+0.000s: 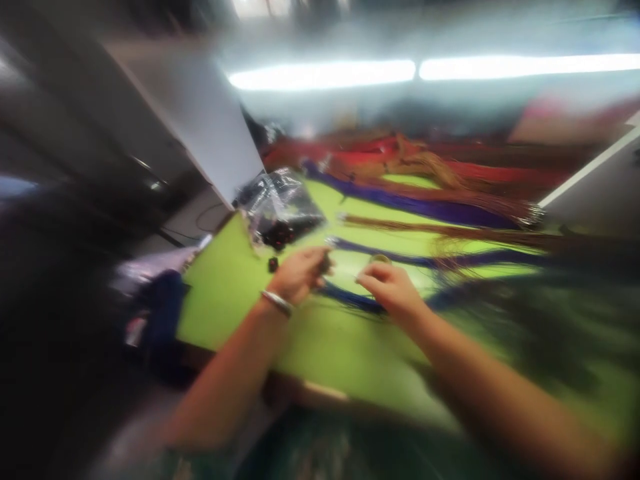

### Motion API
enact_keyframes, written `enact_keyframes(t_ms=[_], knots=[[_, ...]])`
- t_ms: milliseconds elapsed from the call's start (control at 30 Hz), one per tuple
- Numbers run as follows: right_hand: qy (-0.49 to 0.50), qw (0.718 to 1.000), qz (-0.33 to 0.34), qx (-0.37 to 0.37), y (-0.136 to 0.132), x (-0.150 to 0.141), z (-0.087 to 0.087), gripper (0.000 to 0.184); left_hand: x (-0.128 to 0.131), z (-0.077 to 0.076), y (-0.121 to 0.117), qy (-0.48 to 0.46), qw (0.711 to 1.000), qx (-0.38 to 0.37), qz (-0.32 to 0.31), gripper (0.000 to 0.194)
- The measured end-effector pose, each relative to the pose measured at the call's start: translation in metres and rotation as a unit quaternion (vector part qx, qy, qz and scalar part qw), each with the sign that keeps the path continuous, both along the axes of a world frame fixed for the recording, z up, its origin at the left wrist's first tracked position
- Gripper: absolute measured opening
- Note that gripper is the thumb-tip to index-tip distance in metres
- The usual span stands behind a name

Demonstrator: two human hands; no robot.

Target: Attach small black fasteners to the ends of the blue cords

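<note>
The whole view is smeared by motion. My left hand (300, 272), with a metal bangle on its wrist, is curled shut on a small dark part I cannot make out. My right hand (390, 283) is closed in a pinch just to the right of it, over a bundle of blue wires (350, 298) that lies on the green table (240, 293). What the right fingers hold is too blurred to name. The two hands are a short gap apart.
A clear plastic bag (280, 207) of small dark parts lies at the table's left back, with a loose dark part (273, 264) near it. Bundles of purple (425, 207), brown (450, 230) and red wires (450, 167) stretch across the back. A grey panel (200, 113) leans at left.
</note>
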State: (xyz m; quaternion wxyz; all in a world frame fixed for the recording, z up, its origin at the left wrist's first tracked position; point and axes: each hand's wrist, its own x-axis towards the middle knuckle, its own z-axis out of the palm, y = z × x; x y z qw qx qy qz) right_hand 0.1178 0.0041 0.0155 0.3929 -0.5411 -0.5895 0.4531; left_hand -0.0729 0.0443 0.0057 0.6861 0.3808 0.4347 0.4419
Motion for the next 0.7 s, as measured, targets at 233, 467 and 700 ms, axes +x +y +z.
enact_keyframes(t_ms=[233, 467, 700], knots=[[-0.087, 0.993, -0.024, 0.081, 0.000, 0.001, -0.010, 0.016, 0.025, -0.019, -0.017, -0.081, 0.993, -0.066, -0.051, 0.023], [-0.099, 0.993, -0.002, 0.069, 0.003, 0.000, -0.016, 0.018, 0.018, -0.019, -0.019, -0.089, 0.991, -0.066, -0.072, 0.044], [-0.051, 0.996, 0.050, 0.050, 0.000, -0.001, -0.019, 0.017, 0.021, -0.027, -0.015, -0.047, 0.998, -0.036, -0.012, 0.035]])
